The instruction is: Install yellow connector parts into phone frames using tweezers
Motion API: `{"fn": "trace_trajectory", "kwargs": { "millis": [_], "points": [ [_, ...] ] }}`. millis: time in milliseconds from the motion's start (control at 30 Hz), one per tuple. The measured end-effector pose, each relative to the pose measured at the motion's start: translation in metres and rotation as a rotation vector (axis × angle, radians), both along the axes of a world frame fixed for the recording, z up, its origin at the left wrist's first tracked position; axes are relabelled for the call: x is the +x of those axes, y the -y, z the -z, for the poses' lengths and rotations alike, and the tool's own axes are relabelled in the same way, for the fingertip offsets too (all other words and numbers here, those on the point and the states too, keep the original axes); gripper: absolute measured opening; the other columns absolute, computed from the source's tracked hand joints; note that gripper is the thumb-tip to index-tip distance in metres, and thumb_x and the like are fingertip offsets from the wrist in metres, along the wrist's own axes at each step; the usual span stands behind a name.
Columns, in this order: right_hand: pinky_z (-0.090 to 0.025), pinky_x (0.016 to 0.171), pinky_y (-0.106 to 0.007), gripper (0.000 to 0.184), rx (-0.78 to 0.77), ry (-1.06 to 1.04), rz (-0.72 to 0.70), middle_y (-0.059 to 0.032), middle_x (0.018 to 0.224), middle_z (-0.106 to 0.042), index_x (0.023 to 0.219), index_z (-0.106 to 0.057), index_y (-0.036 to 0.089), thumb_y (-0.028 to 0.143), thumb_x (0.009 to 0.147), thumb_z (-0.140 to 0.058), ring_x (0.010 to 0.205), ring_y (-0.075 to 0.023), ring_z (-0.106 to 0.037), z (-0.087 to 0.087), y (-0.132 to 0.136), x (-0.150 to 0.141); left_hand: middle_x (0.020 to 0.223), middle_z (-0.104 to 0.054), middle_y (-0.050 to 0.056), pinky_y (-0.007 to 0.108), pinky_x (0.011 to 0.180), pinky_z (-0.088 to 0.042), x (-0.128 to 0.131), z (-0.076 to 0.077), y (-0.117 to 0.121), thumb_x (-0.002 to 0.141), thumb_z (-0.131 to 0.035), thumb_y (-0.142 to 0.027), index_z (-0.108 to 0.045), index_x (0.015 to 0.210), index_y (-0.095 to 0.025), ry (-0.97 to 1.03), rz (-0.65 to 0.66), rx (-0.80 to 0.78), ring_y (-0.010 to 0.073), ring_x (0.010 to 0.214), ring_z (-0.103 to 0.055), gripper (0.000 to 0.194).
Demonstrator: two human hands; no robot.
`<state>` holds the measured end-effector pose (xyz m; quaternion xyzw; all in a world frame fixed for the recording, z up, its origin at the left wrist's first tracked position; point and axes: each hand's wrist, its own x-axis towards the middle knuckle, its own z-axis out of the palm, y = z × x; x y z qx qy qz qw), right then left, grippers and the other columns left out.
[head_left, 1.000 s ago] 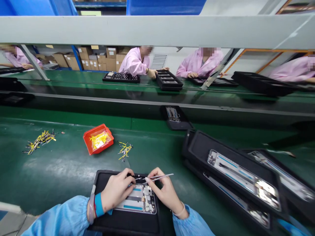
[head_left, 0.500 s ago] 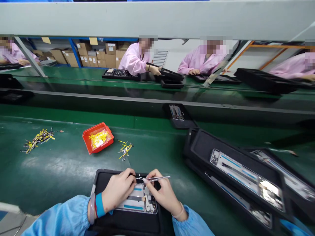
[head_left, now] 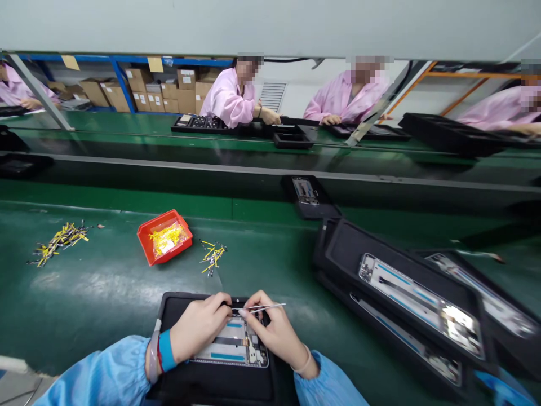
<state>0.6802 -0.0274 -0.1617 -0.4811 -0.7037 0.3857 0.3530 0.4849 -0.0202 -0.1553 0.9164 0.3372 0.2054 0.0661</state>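
Fingers (head_left: 249, 312) of the right hand (head_left: 274, 335) pinch tweezers (head_left: 262, 308), long axis 3-to-9 o'clock, tips toward 9; left hand (head_left: 198, 327) presses the frame (head_left: 232, 349).

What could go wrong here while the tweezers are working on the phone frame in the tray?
1. The tweezers in the right hand point at the frame's top edge; a slip might scratch it.
2. The left hand presses close beside the tips and could get poked.
3. Whatever small part is being placed is hidden by the fingers, so it may sit crooked unnoticed.
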Motion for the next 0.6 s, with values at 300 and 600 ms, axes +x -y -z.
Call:
{"fn": "trace_trajectory", "kwargs": {
  "millis": [300,600],
  "points": [
    [-0.044,0.053,-0.026,0.025,0.038,-0.052,-0.013,-0.0015,0.066,-0.062,0.076,-0.055,0.02,0.038,0.093,-0.05,0.058,-0.0172,-0.059,0.013,0.001,0.001,0.086,-0.061,0.0,0.016,0.061,-0.051,-0.005,0.003,-0.002,0.1,-0.035,-0.02,-0.056,0.085,-0.018,0.064,-0.015,-0.124,0.009,0.068,-0.063,0.026],
    [-0.046,0.057,-0.028,0.026,0.035,-0.116,0.008,-0.0019,0.068,-0.061,0.075,-0.055,0.021,0.04,0.093,-0.053,0.061,-0.0189,-0.061,0.017,0.0,0.0,0.091,-0.063,0.001,0.015,0.061,-0.049,-0.015,0.0,-0.003,0.099,-0.036,-0.015,-0.06,0.093,-0.018,-0.047,0.115,-0.011,0.01,0.071,-0.062,0.026]
  ]
}}
